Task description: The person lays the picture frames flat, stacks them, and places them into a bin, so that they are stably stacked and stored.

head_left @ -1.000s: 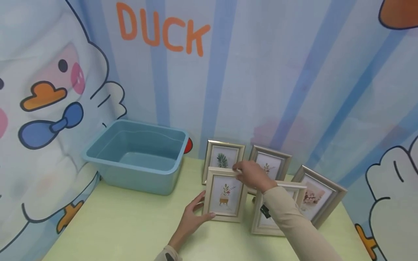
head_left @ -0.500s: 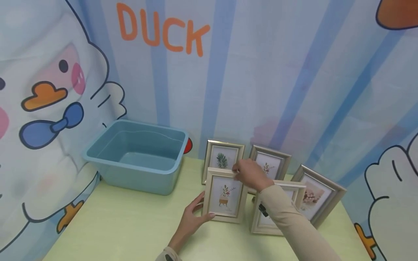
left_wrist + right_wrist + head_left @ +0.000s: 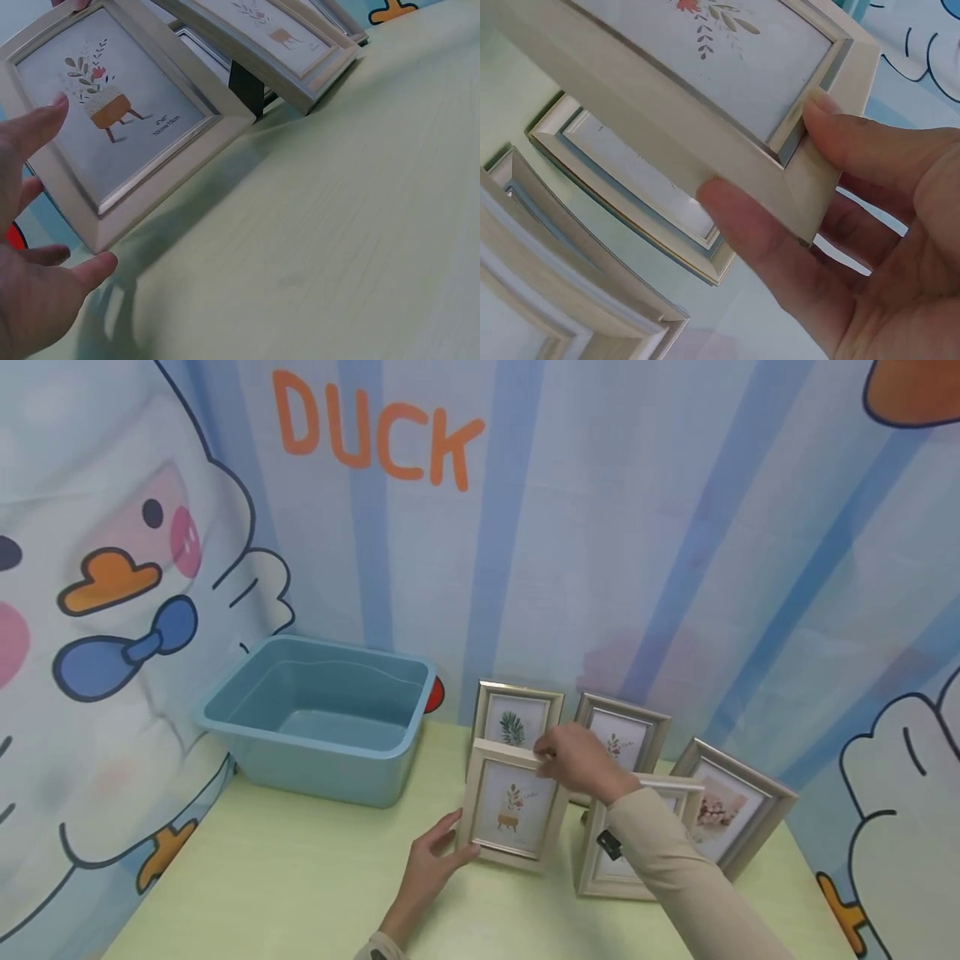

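A cream picture frame (image 3: 507, 802) with a potted-plant print leans to the left in the head view. My right hand (image 3: 585, 764) pinches its upper right corner; in the right wrist view the thumb (image 3: 832, 135) lies on the front and the other fingers are along the edge and behind. My left hand (image 3: 427, 868) holds the lower left side, with the thumb across the front and fingers around the edge. The left wrist view shows the frame's lower edge close over the table and a black piece (image 3: 246, 86) at its right side.
A leaf-print frame (image 3: 517, 714) and another plant-print frame (image 3: 622, 735) stand behind. To the right are a cream frame (image 3: 600, 877), partly behind the right sleeve, and a flower-print frame (image 3: 723, 810). A blue plastic tub (image 3: 315, 752) sits left on the pale green table (image 3: 262, 877).
The held picture frame has tilted, its lower part shifting slightly left together with my left hand. My right hand stays at its upper corner. The other frames and the tub stay put.
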`<state>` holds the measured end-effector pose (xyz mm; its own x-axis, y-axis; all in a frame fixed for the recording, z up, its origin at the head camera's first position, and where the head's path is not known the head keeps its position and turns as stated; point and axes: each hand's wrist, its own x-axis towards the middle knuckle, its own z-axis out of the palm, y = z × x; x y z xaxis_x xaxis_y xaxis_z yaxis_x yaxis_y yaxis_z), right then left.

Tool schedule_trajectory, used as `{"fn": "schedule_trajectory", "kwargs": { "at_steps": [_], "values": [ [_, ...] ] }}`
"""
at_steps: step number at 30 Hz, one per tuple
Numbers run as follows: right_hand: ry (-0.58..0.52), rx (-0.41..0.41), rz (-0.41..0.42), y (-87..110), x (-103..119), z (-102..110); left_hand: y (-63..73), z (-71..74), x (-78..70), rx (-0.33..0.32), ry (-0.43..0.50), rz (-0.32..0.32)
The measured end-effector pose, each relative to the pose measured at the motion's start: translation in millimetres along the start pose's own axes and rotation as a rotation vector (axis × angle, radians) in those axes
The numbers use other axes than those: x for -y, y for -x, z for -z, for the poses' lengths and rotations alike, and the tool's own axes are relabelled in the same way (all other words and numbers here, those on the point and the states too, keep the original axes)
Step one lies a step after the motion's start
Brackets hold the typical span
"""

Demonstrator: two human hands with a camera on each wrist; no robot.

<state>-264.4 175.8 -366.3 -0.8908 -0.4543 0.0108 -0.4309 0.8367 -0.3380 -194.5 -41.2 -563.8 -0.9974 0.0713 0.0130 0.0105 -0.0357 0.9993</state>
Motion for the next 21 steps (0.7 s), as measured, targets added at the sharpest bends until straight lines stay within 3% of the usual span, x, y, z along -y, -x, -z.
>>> {"fn": "schedule_trajectory", "kwargs": {
  "at_steps": [4, 11, 15, 21],
  "values": [
    [-0.045, -0.023, -0.010, 6.1, -4, 3, 2.4, 0.3, 1.3, -0.001, 0.101, 0.032],
    [-0.235, -0.045, -0.086, 19.6, -10, 4, 12.3, -3.8, -4.6, 0.047, 0.594, 0.152],
    [-0.370, -0.053, -0.138, 30.4, -11, 5, 15.0, -3.8, -8.0, 0.089, 0.665, 0.143],
    [-0.484, -0.110, -0.219, 47.2, -14, 2, 16.0, -1.0, -10.4, 0.031, 0.603, 0.084]
  ]
}}
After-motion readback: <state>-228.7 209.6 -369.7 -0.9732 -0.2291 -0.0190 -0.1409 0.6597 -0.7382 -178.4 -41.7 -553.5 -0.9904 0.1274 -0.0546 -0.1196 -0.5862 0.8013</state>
